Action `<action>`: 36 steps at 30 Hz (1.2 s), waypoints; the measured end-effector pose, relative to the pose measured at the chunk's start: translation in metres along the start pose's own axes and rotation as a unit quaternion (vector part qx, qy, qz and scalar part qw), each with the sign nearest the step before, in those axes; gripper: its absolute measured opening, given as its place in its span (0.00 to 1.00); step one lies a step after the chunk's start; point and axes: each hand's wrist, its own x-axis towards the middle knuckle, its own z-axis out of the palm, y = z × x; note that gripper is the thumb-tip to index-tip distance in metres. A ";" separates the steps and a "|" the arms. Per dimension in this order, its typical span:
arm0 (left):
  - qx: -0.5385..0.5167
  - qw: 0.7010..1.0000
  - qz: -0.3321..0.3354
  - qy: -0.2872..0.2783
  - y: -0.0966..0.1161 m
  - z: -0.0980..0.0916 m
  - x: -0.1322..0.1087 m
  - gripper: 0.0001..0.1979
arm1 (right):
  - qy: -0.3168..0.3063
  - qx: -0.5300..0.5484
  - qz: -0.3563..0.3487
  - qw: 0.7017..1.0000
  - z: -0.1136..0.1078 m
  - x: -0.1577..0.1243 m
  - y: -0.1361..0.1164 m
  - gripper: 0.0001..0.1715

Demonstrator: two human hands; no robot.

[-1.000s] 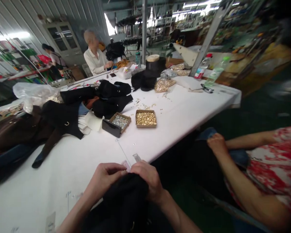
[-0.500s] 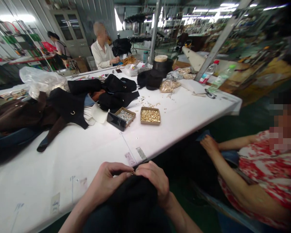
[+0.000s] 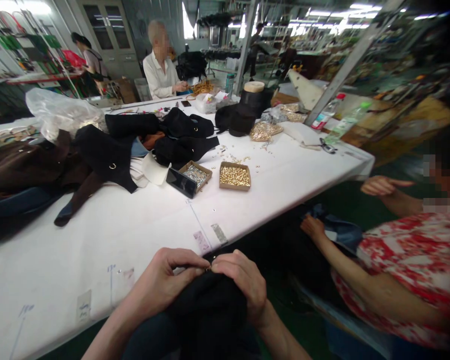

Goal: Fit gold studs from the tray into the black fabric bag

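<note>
In my lap, at the table's near edge, lies a bunched black cloth piece (image 3: 210,305). My left hand (image 3: 168,280) is closed, thumb and forefinger pinching at the cloth's upper edge. A tiny shiny metal fitting (image 3: 208,268) shows at those fingertips; its exact kind is too small to tell. My right hand (image 3: 243,282) is wrapped over the same cloth from the right, its fingertips meeting the left ones. Farther up the table stand a box of gold-coloured metal studs (image 3: 234,176) and a box of silver-coloured ones (image 3: 197,174).
A dark phone (image 3: 181,183) leans on the silver box. Black and brown garment pieces (image 3: 101,155) pile up at left. Bottles (image 3: 328,111) and glasses (image 3: 327,146) are at the far right. A co-worker in a red-and-white top (image 3: 408,270) sits close on my right.
My hands stay together on the cloth with only a slight shift. The co-worker at right has raised one hand. The view has tilted a little.
</note>
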 end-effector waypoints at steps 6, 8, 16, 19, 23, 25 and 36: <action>-0.001 1.000 0.022 -0.012 0.002 -0.001 -0.005 0.14 | 0.001 -0.004 -0.005 1.000 0.000 0.001 -0.005 0.17; 0.000 1.000 0.027 -0.017 0.003 -0.003 -0.007 0.14 | -0.002 -0.007 0.000 1.000 0.000 0.001 -0.007 0.17; -0.008 0.999 0.043 -0.029 0.008 -0.008 -0.014 0.18 | -0.006 -0.016 0.001 1.000 -0.001 0.006 -0.012 0.17; 0.001 0.998 0.055 -0.042 0.011 -0.011 -0.019 0.23 | -0.005 -0.012 -0.005 1.000 -0.001 0.010 -0.014 0.17; 0.005 0.995 0.065 -0.076 0.017 -0.014 -0.023 0.31 | 0.006 0.004 0.002 1.000 -0.002 0.013 -0.017 0.18; 0.000 0.994 0.070 -0.087 0.019 -0.014 -0.023 0.32 | 0.001 0.016 0.010 1.000 -0.003 0.013 -0.018 0.18; 0.023 0.993 0.091 -0.066 0.018 -0.010 -0.028 0.35 | -0.034 0.051 0.041 0.997 -0.003 0.014 -0.014 0.19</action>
